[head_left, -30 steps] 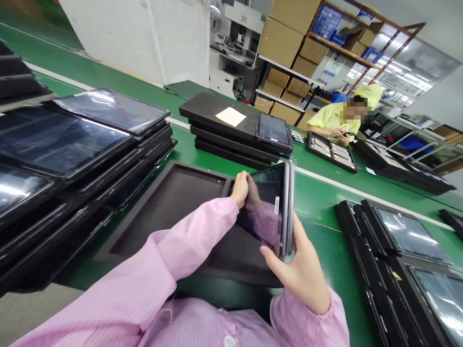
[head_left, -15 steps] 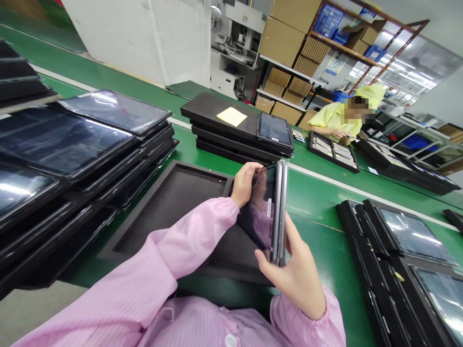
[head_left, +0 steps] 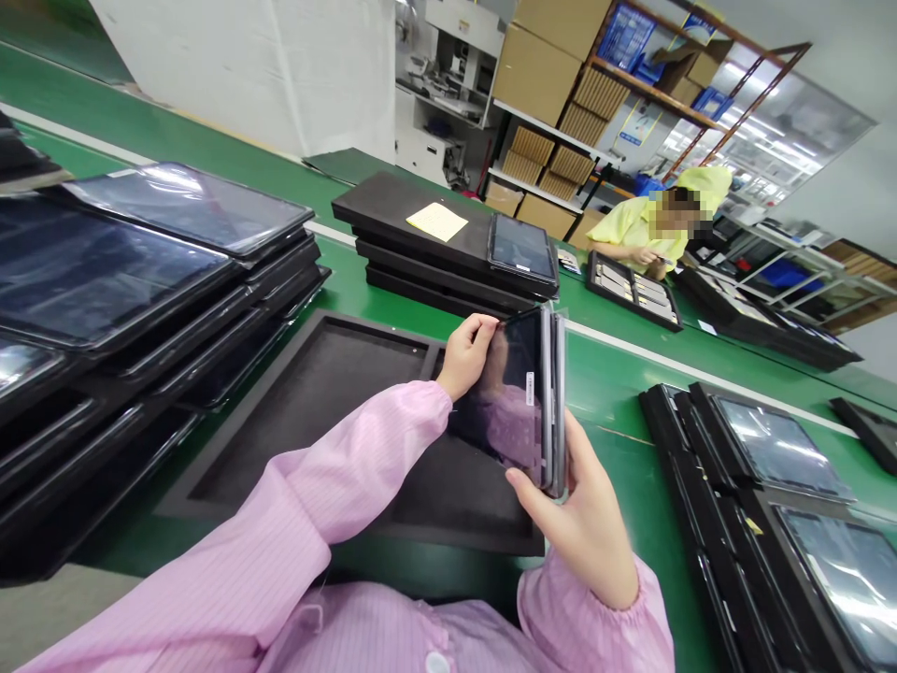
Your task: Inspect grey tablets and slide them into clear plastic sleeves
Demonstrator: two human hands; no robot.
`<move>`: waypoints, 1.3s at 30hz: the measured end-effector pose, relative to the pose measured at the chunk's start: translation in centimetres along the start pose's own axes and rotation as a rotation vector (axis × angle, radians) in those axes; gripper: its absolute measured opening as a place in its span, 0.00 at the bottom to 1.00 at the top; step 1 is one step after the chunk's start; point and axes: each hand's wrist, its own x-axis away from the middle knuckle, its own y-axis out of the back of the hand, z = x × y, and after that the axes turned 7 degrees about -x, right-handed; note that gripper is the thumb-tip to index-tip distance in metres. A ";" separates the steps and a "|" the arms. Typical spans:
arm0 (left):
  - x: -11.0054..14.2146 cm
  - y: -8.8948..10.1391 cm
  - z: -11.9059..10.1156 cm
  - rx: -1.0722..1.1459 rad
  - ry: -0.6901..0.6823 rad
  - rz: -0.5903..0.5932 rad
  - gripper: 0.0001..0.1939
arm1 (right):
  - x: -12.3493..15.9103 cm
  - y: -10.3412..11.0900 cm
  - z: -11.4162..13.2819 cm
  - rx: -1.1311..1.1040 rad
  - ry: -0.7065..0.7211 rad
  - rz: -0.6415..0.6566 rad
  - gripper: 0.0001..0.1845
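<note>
I hold a dark tablet [head_left: 522, 402] nearly upright on its edge over an empty black foam tray [head_left: 329, 393]. My right hand [head_left: 585, 523] is wrapped round its lower right edge, thumb on the screen side. My left hand [head_left: 466, 353] pinches the tablet's top left corner. The glossy screen faces left and mirrors my pink sleeve. A small white label sits on the screen near its right edge.
Stacked black trays with tablets [head_left: 133, 271] rise at the left. More trays with screens [head_left: 777, 467] lie at the right. A tray stack with a yellow note [head_left: 438, 221] and a tablet [head_left: 522, 248] stands behind. A person in yellow [head_left: 648, 229] works at the far end.
The tablet has swung slightly between edge-on and screen-showing. My left hand shifted from the screen's edge up to the top left corner. My right hand kept its grip.
</note>
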 end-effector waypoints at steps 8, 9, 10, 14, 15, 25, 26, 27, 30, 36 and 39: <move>0.3 0.3 0.0 -0.008 0.041 -0.081 0.30 | -0.2 -0.1 0.7 -0.073 -0.052 -0.007 0.38; 0.3 0.3 0.0 -0.010 0.046 -0.090 0.29 | -0.2 -0.1 0.8 -0.079 -0.055 -0.006 0.37; 0.3 0.3 0.0 -0.011 0.048 -0.094 0.29 | -0.2 -0.1 0.8 -0.086 -0.060 -0.003 0.37; 0.3 0.5 -0.1 -0.008 0.047 -0.105 0.29 | -0.3 0.0 0.8 -0.135 -0.088 0.011 0.38; 0.3 0.5 -0.1 -0.008 0.046 -0.106 0.29 | -0.4 0.0 0.8 -0.149 -0.093 0.013 0.39; 0.1 0.5 0.0 0.016 0.035 -0.084 0.31 | -1.0 0.2 0.9 -0.204 -0.078 0.043 0.40; 0.1 0.5 0.0 0.014 0.039 -0.082 0.30 | -1.0 0.3 0.8 -0.196 -0.077 0.035 0.41; 0.1 0.5 0.1 0.010 0.043 -0.080 0.30 | -1.0 0.4 0.7 -0.189 -0.077 0.031 0.41; 0.0 0.5 0.1 0.005 0.039 -0.071 0.30 | -1.1 0.6 0.4 -0.197 -0.072 0.046 0.42; -0.3 0.8 0.1 0.020 0.056 -0.032 0.29 | -1.4 0.9 0.3 -0.216 -0.048 0.095 0.43; -0.3 1.0 0.1 0.026 0.065 -0.027 0.30 | -1.5 1.0 0.3 -0.218 -0.048 0.105 0.43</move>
